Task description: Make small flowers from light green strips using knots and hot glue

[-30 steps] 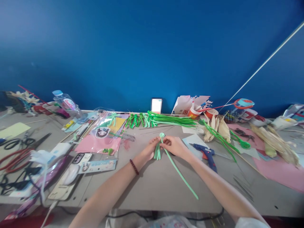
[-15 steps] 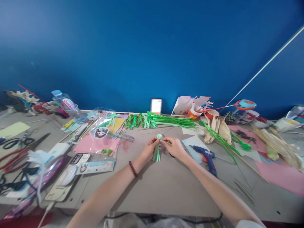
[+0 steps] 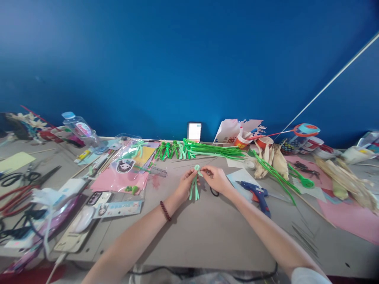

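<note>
My left hand and my right hand meet over the middle of the grey table. Both pinch a small light-green pipe-cleaner figure. Its looped head sits between my fingertips and its short strands hang down below my left hand. A dark bead bracelet circles my left wrist. A small black ring lies on the table under my right hand.
A blue glue gun lies right of my hands. Green pipe cleaners are heaped behind them, corn husks at the right. Pink sheets and sticker packs, a phone, scissors and a water bottle crowd the left.
The long green strand that trailed toward me a second ago no longer shows. My hands have shifted slightly up the table, still closed on the figure.
</note>
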{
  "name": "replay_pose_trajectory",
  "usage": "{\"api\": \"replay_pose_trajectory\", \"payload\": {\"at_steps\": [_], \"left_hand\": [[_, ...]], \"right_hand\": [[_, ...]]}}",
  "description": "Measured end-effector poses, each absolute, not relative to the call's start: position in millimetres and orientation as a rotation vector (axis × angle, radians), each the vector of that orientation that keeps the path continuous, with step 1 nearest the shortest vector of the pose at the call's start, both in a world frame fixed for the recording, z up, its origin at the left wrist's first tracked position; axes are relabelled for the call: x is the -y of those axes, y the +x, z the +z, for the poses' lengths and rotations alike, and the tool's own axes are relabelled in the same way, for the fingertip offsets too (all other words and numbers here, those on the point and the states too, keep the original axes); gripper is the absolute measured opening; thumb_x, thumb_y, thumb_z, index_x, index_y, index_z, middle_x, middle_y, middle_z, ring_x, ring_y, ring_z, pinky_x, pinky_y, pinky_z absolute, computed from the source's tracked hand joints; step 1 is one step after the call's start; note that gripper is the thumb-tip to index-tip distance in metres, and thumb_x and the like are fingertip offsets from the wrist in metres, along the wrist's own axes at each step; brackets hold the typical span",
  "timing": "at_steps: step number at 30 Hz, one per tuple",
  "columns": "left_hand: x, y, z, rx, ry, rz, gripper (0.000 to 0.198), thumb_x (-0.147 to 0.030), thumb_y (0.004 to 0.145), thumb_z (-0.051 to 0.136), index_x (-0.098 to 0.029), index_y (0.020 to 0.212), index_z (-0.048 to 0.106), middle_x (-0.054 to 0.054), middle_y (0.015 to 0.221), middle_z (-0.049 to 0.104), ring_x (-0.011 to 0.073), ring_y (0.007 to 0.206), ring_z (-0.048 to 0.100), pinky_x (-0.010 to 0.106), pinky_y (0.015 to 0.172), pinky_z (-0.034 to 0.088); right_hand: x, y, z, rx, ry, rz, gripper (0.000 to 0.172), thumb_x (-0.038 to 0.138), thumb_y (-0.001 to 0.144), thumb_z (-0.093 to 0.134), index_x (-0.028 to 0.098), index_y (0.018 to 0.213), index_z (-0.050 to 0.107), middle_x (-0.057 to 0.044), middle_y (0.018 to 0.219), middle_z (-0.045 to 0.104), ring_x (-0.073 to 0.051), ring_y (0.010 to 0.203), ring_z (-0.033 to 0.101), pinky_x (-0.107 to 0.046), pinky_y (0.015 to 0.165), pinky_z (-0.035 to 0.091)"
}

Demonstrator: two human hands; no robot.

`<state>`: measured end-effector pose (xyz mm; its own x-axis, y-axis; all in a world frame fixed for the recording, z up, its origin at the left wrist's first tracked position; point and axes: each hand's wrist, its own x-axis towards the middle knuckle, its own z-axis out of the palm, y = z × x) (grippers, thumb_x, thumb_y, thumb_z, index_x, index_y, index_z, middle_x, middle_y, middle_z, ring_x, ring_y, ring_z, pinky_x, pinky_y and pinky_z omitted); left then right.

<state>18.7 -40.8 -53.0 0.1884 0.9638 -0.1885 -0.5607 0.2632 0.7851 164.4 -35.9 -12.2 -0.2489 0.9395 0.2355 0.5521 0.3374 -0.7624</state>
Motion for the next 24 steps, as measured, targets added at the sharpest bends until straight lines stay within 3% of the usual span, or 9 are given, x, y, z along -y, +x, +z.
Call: {"api": "replay_pose_trajectory", "payload": {"at_steps": [7,13,19,24], "left_hand": [[38,20,-58,-0.793,0.776,1.107,0.041,-0.048,0.061,0.076,-0.012,0.071,0.06,-0.003,0.054,0.05,0.0073,0.049,0.048,0.022,0.051,0.047],[40,19,-59,-0.793,0.815,1.072,0.039,-0.048,0.064,0.074,-0.013,0.073,0.059,-0.003,0.054,0.052,0.0074,0.049,0.05,0.023,0.054,0.048],[42,19,-57,-0.788,0.777,1.059,0.038,-0.046,0.06,0.077,-0.014,0.069,0.058,-0.005,0.051,0.05,0.006,0.044,0.046,0.022,0.051,0.047],[43,18,-54,-0.78,0.707,1.051,0.036,-0.041,0.059,0.08,-0.013,0.071,0.06,-0.003,0.056,0.055,0.007,0.048,0.051,0.022,0.054,0.047]], "right_hand": [[29,167,-16,1.777,-1.252,0.832,0.016,0.03,0.077,0.055,0.018,0.083,0.064,-0.004,0.074,0.068,-0.017,0.068,0.063,-0.026,0.061,0.048],[29,166,-18,1.875,-1.221,0.618,0.022,0.019,0.074,0.052,0.02,0.093,0.064,-0.004,0.083,0.066,-0.016,0.074,0.062,-0.026,0.063,0.048],[29,165,-22,1.791,-1.199,0.689,0.015,0.02,0.074,0.054,0.019,0.084,0.066,-0.005,0.083,0.068,-0.017,0.074,0.063,-0.027,0.065,0.05],[31,164,-25,1.76,-1.166,0.625,0.012,0.022,0.077,0.056,0.02,0.079,0.068,-0.005,0.079,0.069,-0.018,0.071,0.063,-0.029,0.066,0.05]]}}
